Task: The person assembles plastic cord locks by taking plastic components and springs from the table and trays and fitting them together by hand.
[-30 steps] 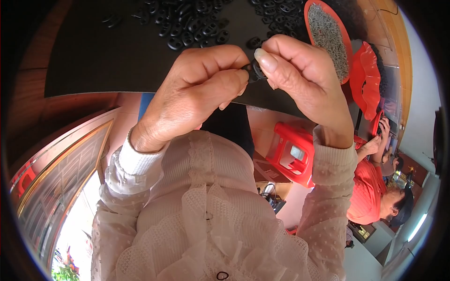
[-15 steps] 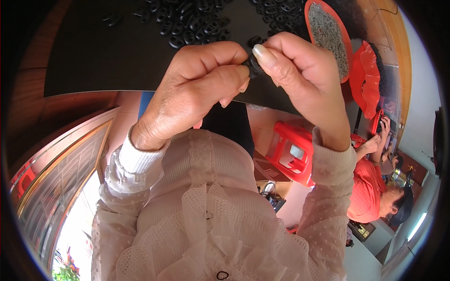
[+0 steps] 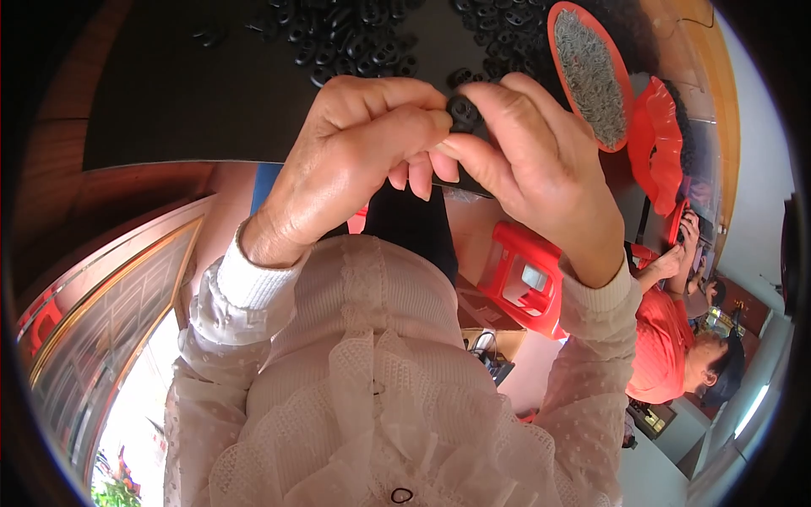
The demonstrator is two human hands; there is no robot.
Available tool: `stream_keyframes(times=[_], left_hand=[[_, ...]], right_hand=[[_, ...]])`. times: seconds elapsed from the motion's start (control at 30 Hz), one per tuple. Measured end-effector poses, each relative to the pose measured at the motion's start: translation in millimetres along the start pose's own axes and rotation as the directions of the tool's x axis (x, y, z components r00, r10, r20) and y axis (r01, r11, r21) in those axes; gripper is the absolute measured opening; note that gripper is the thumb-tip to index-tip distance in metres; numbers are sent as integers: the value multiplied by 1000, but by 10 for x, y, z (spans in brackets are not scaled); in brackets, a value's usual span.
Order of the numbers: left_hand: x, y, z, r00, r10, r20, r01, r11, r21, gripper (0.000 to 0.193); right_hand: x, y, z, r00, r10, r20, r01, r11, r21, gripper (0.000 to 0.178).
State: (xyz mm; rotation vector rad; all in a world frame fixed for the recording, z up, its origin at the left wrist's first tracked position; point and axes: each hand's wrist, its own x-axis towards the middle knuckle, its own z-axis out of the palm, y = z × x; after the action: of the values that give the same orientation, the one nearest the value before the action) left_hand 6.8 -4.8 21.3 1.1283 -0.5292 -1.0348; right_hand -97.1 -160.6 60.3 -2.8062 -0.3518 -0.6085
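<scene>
Left of the red oval tray (image 3: 610, 44), the left hand (image 3: 351, 144) and right hand (image 3: 541, 156) pinched a small black piece (image 3: 461, 111) between their fingers (image 3: 497, 106).

We've got a red stool (image 3: 505, 275) off the near edge of our table (image 3: 186, 127), pinkish floor (image 3: 528, 367), tube light (image 3: 752, 411) glowing.

The blouse (image 3: 312, 287) worn was pale and ribbed, with a lace strip (image 3: 364, 287) running down its front. Scalloped ruffles (image 3: 448, 422) flanked that strip; farther out from it were sheer dotted sleeves (image 3: 591, 359) ending in ribbed cuffs (image 3: 253, 279).
</scene>
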Motion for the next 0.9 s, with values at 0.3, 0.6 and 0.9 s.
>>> stream_keyframes(times=[0.3, 0.6, 0.9], left_hand=[[8, 84, -26, 999, -20, 27, 18, 998, 54, 19], [-54, 63, -14, 999, 17, 47, -23, 992, 122, 17], [-64, 26, 1, 998, -12, 67, -4, 974, 225, 15]], right_hand=[[-40, 12, -53, 984, -119, 130, 138, 980, -143, 37], [-36, 8, -55, 983, -124, 137, 148, 972, -180, 36], [14, -60, -108, 974, -151, 170, 170, 980, -101, 30]])
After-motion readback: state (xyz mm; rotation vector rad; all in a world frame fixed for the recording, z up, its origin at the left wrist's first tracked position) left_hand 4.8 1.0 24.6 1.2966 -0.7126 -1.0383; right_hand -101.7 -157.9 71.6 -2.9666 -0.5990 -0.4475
